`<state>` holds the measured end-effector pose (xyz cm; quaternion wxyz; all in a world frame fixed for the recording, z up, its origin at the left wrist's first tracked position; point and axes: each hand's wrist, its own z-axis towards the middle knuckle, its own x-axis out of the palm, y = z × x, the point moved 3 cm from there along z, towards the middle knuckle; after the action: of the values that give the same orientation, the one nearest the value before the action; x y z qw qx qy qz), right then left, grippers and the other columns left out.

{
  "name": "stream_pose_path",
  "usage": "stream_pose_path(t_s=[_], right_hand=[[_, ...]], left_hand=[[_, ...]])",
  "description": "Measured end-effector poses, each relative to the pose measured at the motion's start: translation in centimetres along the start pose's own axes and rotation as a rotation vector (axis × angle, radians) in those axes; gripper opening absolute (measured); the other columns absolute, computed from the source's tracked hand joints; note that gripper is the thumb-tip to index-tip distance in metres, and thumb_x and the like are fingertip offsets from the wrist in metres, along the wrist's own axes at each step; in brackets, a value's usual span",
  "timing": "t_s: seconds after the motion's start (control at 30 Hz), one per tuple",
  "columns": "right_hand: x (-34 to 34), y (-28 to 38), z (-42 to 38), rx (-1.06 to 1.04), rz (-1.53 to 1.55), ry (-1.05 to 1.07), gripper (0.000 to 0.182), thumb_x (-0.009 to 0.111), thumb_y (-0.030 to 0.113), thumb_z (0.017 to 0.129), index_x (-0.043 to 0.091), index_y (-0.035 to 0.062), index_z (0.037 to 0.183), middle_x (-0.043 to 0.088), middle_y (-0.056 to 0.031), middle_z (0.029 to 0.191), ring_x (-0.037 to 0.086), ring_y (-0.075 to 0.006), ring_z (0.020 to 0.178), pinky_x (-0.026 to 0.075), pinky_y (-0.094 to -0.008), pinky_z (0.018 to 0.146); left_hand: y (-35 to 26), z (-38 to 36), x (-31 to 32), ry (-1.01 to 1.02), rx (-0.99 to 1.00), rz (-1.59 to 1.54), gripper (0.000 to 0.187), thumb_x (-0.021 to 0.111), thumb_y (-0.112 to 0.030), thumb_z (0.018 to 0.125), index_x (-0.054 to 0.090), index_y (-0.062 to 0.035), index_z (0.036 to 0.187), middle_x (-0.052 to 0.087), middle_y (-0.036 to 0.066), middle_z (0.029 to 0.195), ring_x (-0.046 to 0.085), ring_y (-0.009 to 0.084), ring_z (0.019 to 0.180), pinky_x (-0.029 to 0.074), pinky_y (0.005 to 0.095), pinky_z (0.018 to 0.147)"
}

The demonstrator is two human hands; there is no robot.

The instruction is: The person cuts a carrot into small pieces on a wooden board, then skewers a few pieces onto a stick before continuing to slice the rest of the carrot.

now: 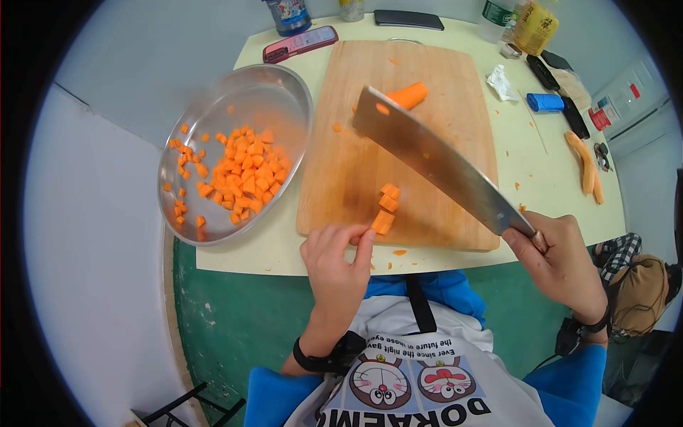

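Note:
My right hand (558, 260) is wrapped around the handle of a broad cleaver (441, 160), its blade slanting up and left above the wooden cutting board (448, 85). Small orange bits cling to the blade. At the board's near edge, the thumb and forefinger of my left hand (338, 260) pinch at the near end of a short row of cut carrot pieces (384, 213). Farther back on the board lies a thicker carrot length (408, 95), partly hidden behind the blade tip.
Left of the board, a round metal tray (245, 80) holds many carrot cubes (245, 171). A phone (300, 44) and a dark flat slab (409, 20) lie at the back. Bottles (537, 27), crumpled tissue (501, 82), a blue roll (546, 102) and carrot peelings or strips (585, 167) sit on the right.

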<state>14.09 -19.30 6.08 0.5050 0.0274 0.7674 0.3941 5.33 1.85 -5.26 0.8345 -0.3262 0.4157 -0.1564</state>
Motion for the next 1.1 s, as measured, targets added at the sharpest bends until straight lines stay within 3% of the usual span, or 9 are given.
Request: stream_pose_path(t_s=[0.17, 0.27, 0.37, 0.43, 0.57, 0.67, 0.73, 0.8, 1.1], right_hand=[[0.7, -2.5, -0.7, 0.002, -0.095, -0.121, 0.012, 0.060, 0.010, 0.081, 0.061, -0.0019, 0.085, 0.050, -0.0145, 0.051, 0.050, -0.0260, 0.042, 0.039, -0.0309, 0.045], [1.0, -4.0, -1.0, 0.068, -0.093, -0.205, 0.014, 0.061, 0.010, 0.080, 0.062, -0.0012, 0.088, 0.055, -0.0173, 0.056, 0.055, -0.0290, 0.047, 0.042, -0.0321, 0.047], [1.3, -5.3, -0.8, 0.099, -0.053, -0.260, 0.015, 0.060, 0.013, 0.081, 0.063, -0.0003, 0.088, 0.056, -0.0169, 0.057, 0.056, -0.0287, 0.049, 0.043, -0.0326, 0.048], [1.6, -5.7, -0.6, 0.123, -0.017, -0.267, 0.015, 0.060, 0.014, 0.081, 0.063, 0.0002, 0.088, 0.056, -0.0169, 0.058, 0.056, -0.0299, 0.050, 0.044, -0.0333, 0.049], [2.8, -6.3, -0.4, 0.119, 0.041, -0.335, 0.016, 0.060, 0.017, 0.082, 0.062, 0.0018, 0.086, 0.057, -0.0174, 0.060, 0.057, -0.0336, 0.054, 0.045, -0.0356, 0.051], [3.0, -6.6, -0.6, 0.111, 0.064, -0.376, 0.015, 0.061, 0.016, 0.081, 0.061, 0.0019, 0.085, 0.057, -0.0176, 0.060, 0.057, -0.0347, 0.055, 0.045, -0.0364, 0.050], [3.1, -6.5, -0.7, 0.090, 0.094, -0.402, 0.014, 0.060, 0.015, 0.081, 0.061, 0.0017, 0.086, 0.056, -0.0175, 0.059, 0.056, -0.0345, 0.053, 0.044, -0.0359, 0.049], [3.0, -6.7, -0.7, 0.196, 0.166, -0.369, 0.012, 0.060, 0.013, 0.081, 0.060, 0.0013, 0.086, 0.053, -0.0172, 0.055, 0.054, -0.0341, 0.050, 0.041, -0.0351, 0.047], [4.4, -6.0, -1.0, 0.151, 0.063, -0.377, 0.014, 0.061, 0.006, 0.079, 0.056, -0.0002, 0.091, 0.050, -0.0170, 0.053, 0.051, -0.0336, 0.048, 0.039, -0.0356, 0.046]], left_hand=[[-0.2, 0.1, -0.5, 0.021, -0.029, -0.037, 0.009, 0.067, -0.007, 0.074, 0.062, -0.0017, 0.080, 0.057, 0.007, 0.071, 0.052, 0.0195, 0.067, 0.040, 0.0283, 0.063], [-0.4, 0.5, -0.6, 0.110, -0.058, -0.010, 0.024, 0.069, -0.010, 0.074, 0.060, 0.0000, 0.094, 0.057, 0.011, 0.084, 0.053, 0.0200, 0.069, 0.041, 0.0280, 0.066], [-1.3, 1.8, 0.0, 0.208, 0.043, 0.112, 0.040, 0.069, -0.016, 0.075, 0.053, 0.0001, 0.107, 0.055, 0.013, 0.093, 0.055, 0.0224, 0.074, 0.043, 0.0301, 0.067], [-1.8, 2.4, 1.2, 0.255, 0.144, 0.208, 0.055, 0.069, -0.030, 0.075, 0.048, -0.0005, 0.116, 0.051, 0.015, 0.097, 0.056, 0.0276, 0.082, 0.044, 0.0376, 0.069], [-2.5, 3.2, 3.4, 0.290, 0.202, 0.409, 0.046, 0.067, -0.028, 0.077, 0.051, -0.0015, 0.110, 0.053, 0.013, 0.093, 0.057, 0.0306, 0.079, 0.046, 0.0384, 0.064], [-1.8, 3.5, 4.1, 0.323, 0.126, 0.468, 0.038, 0.066, -0.028, 0.078, 0.053, -0.0024, 0.103, 0.053, 0.012, 0.091, 0.057, 0.0311, 0.073, 0.046, 0.0382, 0.058], [-1.4, 3.4, 4.2, 0.316, 0.204, 0.474, 0.029, 0.064, -0.025, 0.080, 0.053, -0.0037, 0.097, 0.053, 0.010, 0.089, 0.057, 0.0304, 0.068, 0.046, 0.0359, 0.054], [-1.5, 3.4, 4.2, 0.287, 0.227, 0.464, 0.028, 0.064, -0.024, 0.080, 0.054, -0.0042, 0.096, 0.052, 0.010, 0.087, 0.057, 0.0296, 0.069, 0.046, 0.0352, 0.054], [-1.6, 3.4, 4.5, 0.203, 0.311, 0.408, 0.025, 0.065, -0.021, 0.079, 0.054, -0.0059, 0.095, 0.052, 0.009, 0.079, 0.057, 0.0255, 0.066, 0.045, 0.0324, 0.052]])
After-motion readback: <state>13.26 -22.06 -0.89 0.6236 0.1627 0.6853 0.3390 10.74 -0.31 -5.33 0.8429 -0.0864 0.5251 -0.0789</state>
